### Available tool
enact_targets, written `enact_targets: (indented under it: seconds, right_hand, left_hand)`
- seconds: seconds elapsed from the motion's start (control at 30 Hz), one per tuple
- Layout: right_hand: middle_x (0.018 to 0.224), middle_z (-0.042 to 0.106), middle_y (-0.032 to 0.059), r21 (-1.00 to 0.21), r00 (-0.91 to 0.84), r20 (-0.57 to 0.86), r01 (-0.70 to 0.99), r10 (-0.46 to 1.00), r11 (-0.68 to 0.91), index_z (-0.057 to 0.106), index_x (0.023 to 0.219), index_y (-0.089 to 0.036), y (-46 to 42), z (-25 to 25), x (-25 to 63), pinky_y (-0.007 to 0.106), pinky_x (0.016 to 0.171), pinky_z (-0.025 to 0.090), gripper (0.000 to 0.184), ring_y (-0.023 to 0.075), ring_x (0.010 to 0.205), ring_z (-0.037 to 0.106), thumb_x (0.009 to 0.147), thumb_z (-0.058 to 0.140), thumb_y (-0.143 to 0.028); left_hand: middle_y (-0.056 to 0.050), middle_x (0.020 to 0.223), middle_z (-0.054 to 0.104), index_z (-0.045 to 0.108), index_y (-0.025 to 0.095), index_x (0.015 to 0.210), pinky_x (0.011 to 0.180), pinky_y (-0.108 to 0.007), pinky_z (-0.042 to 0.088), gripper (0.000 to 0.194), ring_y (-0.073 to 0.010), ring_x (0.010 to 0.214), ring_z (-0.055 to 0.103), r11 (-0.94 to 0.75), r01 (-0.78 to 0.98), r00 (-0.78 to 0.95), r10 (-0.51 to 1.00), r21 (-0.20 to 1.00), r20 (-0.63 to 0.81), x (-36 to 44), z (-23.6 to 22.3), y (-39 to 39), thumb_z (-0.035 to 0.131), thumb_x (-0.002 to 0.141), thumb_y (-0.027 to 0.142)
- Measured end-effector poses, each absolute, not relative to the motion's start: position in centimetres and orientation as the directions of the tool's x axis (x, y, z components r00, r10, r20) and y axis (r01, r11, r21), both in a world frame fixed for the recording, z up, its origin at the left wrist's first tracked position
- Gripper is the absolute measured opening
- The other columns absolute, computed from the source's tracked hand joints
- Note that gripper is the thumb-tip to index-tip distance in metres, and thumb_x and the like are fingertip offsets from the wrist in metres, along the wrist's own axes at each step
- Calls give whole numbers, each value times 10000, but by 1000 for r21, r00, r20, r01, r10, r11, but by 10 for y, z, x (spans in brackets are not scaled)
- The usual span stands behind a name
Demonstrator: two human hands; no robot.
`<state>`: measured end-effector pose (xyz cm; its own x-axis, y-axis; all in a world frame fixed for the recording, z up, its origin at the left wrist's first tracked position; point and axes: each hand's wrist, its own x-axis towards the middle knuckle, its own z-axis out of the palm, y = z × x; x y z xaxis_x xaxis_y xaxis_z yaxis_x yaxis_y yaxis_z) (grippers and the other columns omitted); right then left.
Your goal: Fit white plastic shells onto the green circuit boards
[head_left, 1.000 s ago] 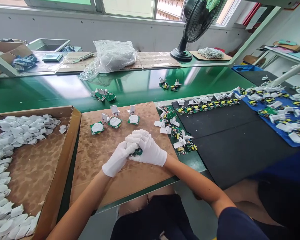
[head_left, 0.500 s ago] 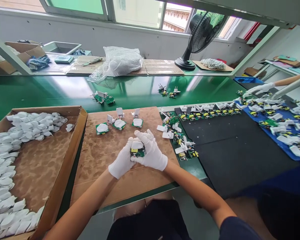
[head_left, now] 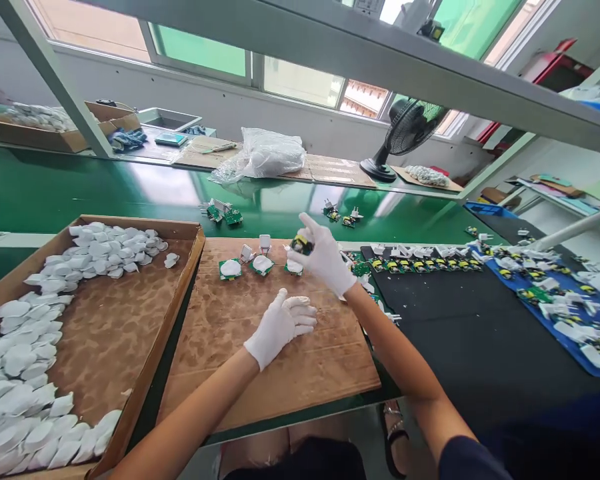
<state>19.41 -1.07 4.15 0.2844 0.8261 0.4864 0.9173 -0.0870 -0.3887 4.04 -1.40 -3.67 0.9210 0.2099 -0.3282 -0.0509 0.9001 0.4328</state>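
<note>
My right hand [head_left: 324,259], in a white glove, is raised over the back of a brown cardboard sheet [head_left: 280,373]. Between its thumb and fingers is a small circuit board [head_left: 301,245] with a yellow part. My left hand [head_left: 284,328], also gloved, hovers low over the sheet, its fingers stretched apart and nothing in them. Along the sheet's far edge are green circuit boards [head_left: 223,275] with round white pads on top and white plug pieces [head_left: 265,243] behind. The right hand partly hides the rightmost board.
On my left stands a cardboard tray [head_left: 153,353] with many white pads [head_left: 23,360]. Finished-looking boards line a black mat [head_left: 445,320] and a blue mat [head_left: 555,333] to my right. Loose boards [head_left: 223,212] lie on the green surface behind. A metal shelf beam [head_left: 330,47] crosses overhead.
My hands have parted. The left let go of the board, and the right carried it up and away from me. The view has tilted, and another person's gloved hand at right is out of sight.
</note>
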Motion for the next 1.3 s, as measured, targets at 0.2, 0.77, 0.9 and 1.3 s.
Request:
enact_targets:
  seconds: [0.2,0.77,0.9,1.3]
  right_hand:
    - [1080,602,92,78,224,30,971,974,-225,489,1240,-211,111,53,240,421,897,346,659,302,1075,460,630,672,-379]
    - [1142,542,133,309,651,-62,733,756,-606,435,1266,-152,-29,77,425,423,862,434,571,272,1082,497,772,635,-356]
    - [1167,526,80,288,722,-6,664,692,-690,513,1150,-169,-60,69,453,403,837,476,307,188,988,551,889,492,-330]
    - [1169,516,87,85,700,-22,712,713,-697,507,1161,-138,-37,36,489,383,848,474,340,177,977,558,888,489,-340]
  left_hand:
    - [-103,684,656,601,107,786,617,-315,426,480,-185,549,604,887,-20,918,199,461,-343,43,-41,-13,430,809,555]
    - [-75,697,660,641,118,792,638,-271,416,431,-146,587,601,817,26,944,170,577,-284,43,-47,-23,553,750,538]
    - [-70,692,662,656,125,778,639,-266,427,448,-149,602,604,826,41,945,152,563,-291,45,-50,-24,612,689,562]
    - [-55,668,664,683,152,753,648,-291,433,406,-160,593,584,887,116,892,104,446,-440,49,-52,-18,728,577,515]
